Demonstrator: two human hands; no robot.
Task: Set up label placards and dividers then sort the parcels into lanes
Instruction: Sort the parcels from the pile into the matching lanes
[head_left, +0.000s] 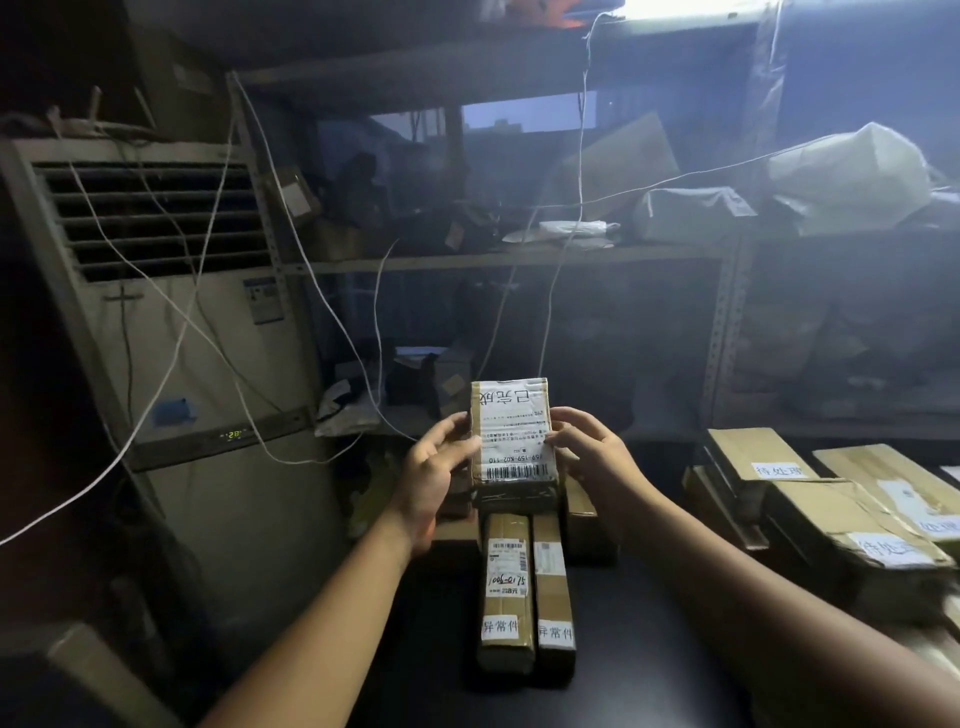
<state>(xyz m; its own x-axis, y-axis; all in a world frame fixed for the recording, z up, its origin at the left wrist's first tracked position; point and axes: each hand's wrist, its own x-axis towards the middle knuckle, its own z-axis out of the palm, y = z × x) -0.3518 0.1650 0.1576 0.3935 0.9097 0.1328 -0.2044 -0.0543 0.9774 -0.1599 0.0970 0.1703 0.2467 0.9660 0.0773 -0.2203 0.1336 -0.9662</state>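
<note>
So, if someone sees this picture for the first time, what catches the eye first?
First the small labelled parcel, held up at the centre by the left hand and the right hand on its side edges. Below it two long boxes lie side by side on the dark table, and a tall air conditioner stands at far left.

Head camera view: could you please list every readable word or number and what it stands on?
"已完成", upside down: white label of the small brown cardboard parcel held by the left hand and right hand.
"159-K02-110": same label, above the barcode; fine print too small.
"异常件": slips on both long brown cardboard parcels; handwriting unclear.
"待处理": slips on the flat brown cardboard boxes, right.
"28": display of the white standing air conditioner.
</note>
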